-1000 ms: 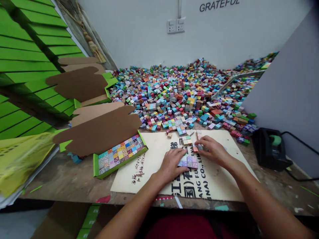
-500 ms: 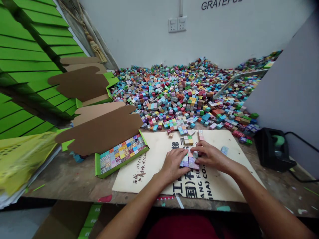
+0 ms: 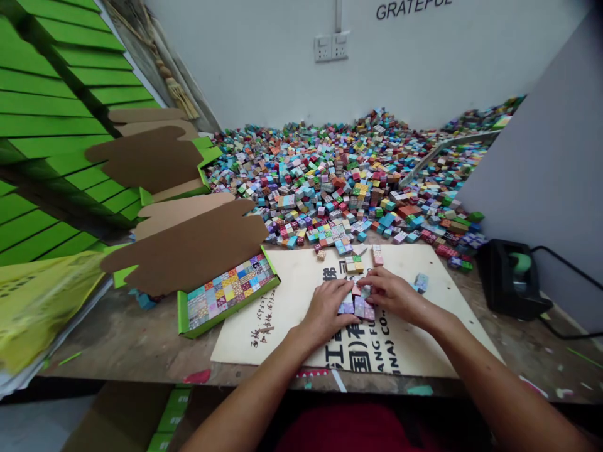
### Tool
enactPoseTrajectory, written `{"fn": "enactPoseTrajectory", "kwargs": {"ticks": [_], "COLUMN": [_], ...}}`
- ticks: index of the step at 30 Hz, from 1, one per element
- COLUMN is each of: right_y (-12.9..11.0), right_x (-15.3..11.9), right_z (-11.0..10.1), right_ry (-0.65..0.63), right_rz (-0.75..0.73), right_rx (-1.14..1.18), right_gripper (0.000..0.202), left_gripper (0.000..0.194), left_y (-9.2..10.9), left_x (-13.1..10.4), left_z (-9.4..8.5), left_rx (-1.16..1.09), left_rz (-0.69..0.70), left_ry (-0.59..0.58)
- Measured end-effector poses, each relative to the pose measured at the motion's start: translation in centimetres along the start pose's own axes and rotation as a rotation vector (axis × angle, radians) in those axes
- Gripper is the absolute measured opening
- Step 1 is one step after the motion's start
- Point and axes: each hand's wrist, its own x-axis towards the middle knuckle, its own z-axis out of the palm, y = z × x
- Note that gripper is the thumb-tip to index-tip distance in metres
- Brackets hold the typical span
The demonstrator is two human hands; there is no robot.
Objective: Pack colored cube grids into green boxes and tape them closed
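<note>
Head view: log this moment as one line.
Left hand: touching block cluster | right hand: touching block cluster | block cluster: on printed board | green tray: at board's left side, holding blocks

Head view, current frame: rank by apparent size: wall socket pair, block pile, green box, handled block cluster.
1. block pile
2. green box
3. wall socket pair and block cluster: not ranked; alike, cluster partly hidden and nearer.
</note>
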Motion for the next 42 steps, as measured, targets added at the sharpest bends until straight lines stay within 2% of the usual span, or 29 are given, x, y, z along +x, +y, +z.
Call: {"fn": "enactPoseTrajectory", "kwargs": {"ticks": [4,10,15,18,21,23,29,33,38,42], "right_y": [-0.5,-1.3,-1.4,-1.8,-2.2,-2.3,-1.9,-1.9,-2.1,-1.1], "right_x": [-0.3,-0.7,-0.3,-0.7,-1.5,-2.0,-2.0,-2.1,-2.1,-1.1], "right_z": [-0.4,-0.4,-0.2,-0.6,-1.1,-1.1,0.4,0.7,-0.3,-0.5], "right_ry": [-0.045,-0.083,-0.083,-0.062,-0.048,-0.053,-0.052,-0.055,-0.064,0.073], "right_rz": [0.015,-0.046,-0.027,-0.003,0.055,0.101,0.072,0.069,0.085,0.069], "right_rx": [0.001,-0.05,0.012,0.025,0.036,0.096,0.186,0.191,0.209,0.048], "right_gripper": [0.036,0.068,0.072,0.074,0.072,0.066,0.065,0.062,0.058,0.046], "left_gripper": [0.066,0.069,0.077,0.086,0.083,0.074,0.052,0.048,0.048,0.053], "left_y": [0.0,-0.1,-0.1,0.0,0.0,0.0,0.4,0.5,0.8,1.1], "left_x": [-0.2,-0.2,-0.4,-1.2,-2.1,-2.5,-2.4,-2.2,-2.5,-2.4], "left_z": [-0.1,0.1,0.1,-0.7,-1.6,-2.0,-1.6,-1.3,-1.3,-1.0], "left_rx": [-0.008,-0.021,-0.027,0.004,-0.01,-0.068,-0.161,-0.139,-0.088,-0.042], "left_rz": [0.047,0.065,0.058,-0.011,-0.094,-0.102,-0.139,-0.136,-0.105,-0.108], "left_ry": [0.003,0.024,0.002,0.014,0.049,0.049,0.083,0.099,0.106,0.138]}}
